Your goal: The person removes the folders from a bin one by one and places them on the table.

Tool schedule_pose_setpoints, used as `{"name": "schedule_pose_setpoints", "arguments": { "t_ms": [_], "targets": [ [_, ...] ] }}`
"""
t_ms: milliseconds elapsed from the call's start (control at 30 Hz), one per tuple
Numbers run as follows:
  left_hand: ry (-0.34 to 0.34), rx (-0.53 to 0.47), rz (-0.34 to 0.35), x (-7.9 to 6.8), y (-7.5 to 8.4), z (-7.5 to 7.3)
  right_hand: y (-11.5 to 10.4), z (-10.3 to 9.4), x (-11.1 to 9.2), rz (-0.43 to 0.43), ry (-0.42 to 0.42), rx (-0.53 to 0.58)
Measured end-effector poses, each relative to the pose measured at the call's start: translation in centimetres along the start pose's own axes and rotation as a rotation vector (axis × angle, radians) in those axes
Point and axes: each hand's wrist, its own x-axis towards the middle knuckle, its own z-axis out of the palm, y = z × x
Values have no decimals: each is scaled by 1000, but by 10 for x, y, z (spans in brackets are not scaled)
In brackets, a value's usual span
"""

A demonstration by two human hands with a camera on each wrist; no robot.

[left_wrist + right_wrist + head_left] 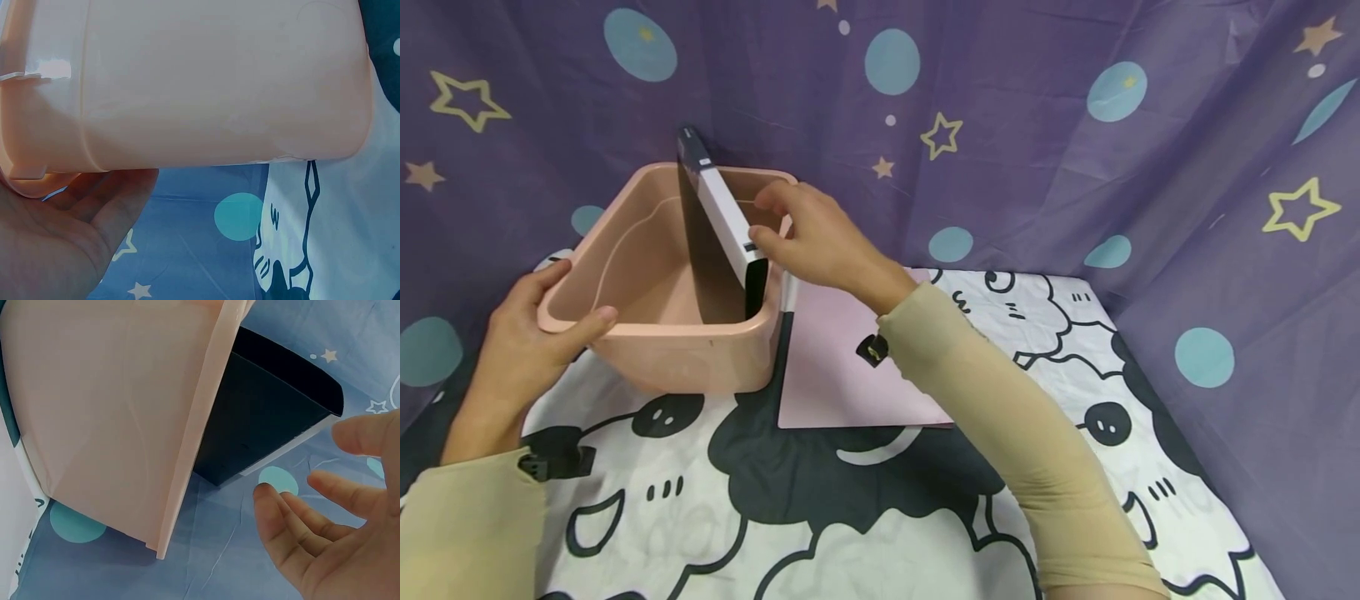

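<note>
A pink plastic bin (685,358) stands at the left in the head view. My left hand (523,350) holds its left rim, thumb over the near corner. In the left wrist view, the fingers of the left hand (106,219) lie behind the rim, below the bin's wall (219,81). A flat black box with a white edge (726,208) leans inside the bin, its far end rising above the back rim. My right hand (820,233) hovers at the box's near right side. The right wrist view shows its fingers spread and loosely bent, close to the black box (269,409).
A flat pink sheet (842,358) lies just right of the bin. Beneath everything is a black-and-white cartoon-print cloth (880,558). A purple curtain (1022,167) with stars and blue ovals hangs close behind the bin and along the right side.
</note>
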Motion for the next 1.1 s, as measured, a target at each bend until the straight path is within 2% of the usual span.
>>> {"name": "schedule_pose_setpoints", "arguments": {
  "t_ms": [367, 600, 1100],
  "targets": [
    [0, -8, 10, -1, -3, -1, -4, 9, 11, 16, -78, 55],
    [2, 0, 3, -1, -2, 0, -5, 9, 17, 21, -125, 46],
    [-13, 9, 3, -1, -1, 0, -14, 9, 26, 96, -259, 47]
  ]
}}
